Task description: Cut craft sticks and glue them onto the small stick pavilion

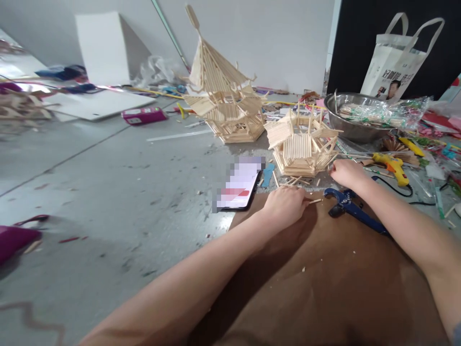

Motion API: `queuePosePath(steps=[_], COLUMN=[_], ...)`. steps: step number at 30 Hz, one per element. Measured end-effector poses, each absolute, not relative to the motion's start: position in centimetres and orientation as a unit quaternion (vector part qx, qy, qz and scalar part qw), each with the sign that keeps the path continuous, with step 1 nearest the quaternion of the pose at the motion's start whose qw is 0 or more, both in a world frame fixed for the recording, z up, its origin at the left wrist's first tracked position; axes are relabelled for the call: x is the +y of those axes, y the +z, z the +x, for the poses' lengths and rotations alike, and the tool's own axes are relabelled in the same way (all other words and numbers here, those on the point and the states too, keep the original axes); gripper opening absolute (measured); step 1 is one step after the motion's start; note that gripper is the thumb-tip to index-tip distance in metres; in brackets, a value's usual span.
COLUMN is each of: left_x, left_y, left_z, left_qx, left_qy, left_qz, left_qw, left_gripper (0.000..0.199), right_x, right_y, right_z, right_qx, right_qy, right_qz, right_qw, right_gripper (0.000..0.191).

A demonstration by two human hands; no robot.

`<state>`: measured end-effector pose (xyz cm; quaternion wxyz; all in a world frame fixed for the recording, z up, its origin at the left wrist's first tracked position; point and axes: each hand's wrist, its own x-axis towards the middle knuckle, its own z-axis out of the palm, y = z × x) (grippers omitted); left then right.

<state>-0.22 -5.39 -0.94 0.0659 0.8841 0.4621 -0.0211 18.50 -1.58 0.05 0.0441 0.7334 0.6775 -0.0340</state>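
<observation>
My left hand [286, 207] is closed over the brown sheet, and a short wooden stick [316, 201] pokes out from its fingertips. My right hand [345, 173] is curled shut at the lower right of a small, roofless model [297, 146] built of wooden sticks; whatever its fingers hold is hidden. Between my hands lies a dark blue hand tool [355, 211] with a hooked head, partly under my right forearm. A phone [239, 185] with a lit, blurred screen rests left of my left hand. Loose sticks [293, 181] lie before the small model.
A taller stick pagoda [230, 105] with a pointed roof stands behind, left of the small model. To the right are a metal bowl [355, 129] of packaged sticks, a yellow glue gun [394, 168] with its cord, and a white bag [396, 67]. Brown paper [345, 278] covers the near floor.
</observation>
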Motion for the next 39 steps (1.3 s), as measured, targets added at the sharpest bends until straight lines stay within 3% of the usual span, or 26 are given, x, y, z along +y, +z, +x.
queuePosePath(steps=[12, 18, 24, 30, 34, 39], left_x=[-4.8, -4.5, -4.5, -4.6, -5.0, -5.1], left_y=[-0.8, -1.2, -1.3, -1.5, -1.6, -1.2], left_z=[-0.3, -0.4, -0.4, -0.4, -0.4, -0.5], left_qx=[0.494, 0.485, 0.481, 0.468, 0.415, 0.38], left_qy=[0.067, 0.075, 0.075, 0.141, 0.191, 0.157], left_qz=[0.862, 0.866, 0.868, 0.865, 0.881, 0.901], left_qw=[0.091, 0.093, 0.095, 0.114, 0.12, 0.137], left_gripper=[0.028, 0.026, 0.027, 0.026, 0.039, 0.027], right_x=[-1.2, -0.6, -0.3, -2.7, -5.7, -7.6], right_y=[-1.0, -1.4, -1.7, 0.5, 2.2, 2.4], right_z=[19.4, 19.2, 19.0, 17.9, 15.9, 15.0], right_qx=[0.682, 0.669, 0.675, 0.724, 0.774, 0.835], right_qy=[-0.045, -0.049, -0.049, -0.029, -0.024, 0.013], right_qz=[0.728, 0.739, 0.733, 0.686, 0.63, 0.547], right_qw=[0.059, 0.054, 0.069, 0.069, 0.058, 0.063], right_gripper=[0.029, 0.036, 0.027, 0.027, 0.026, 0.027])
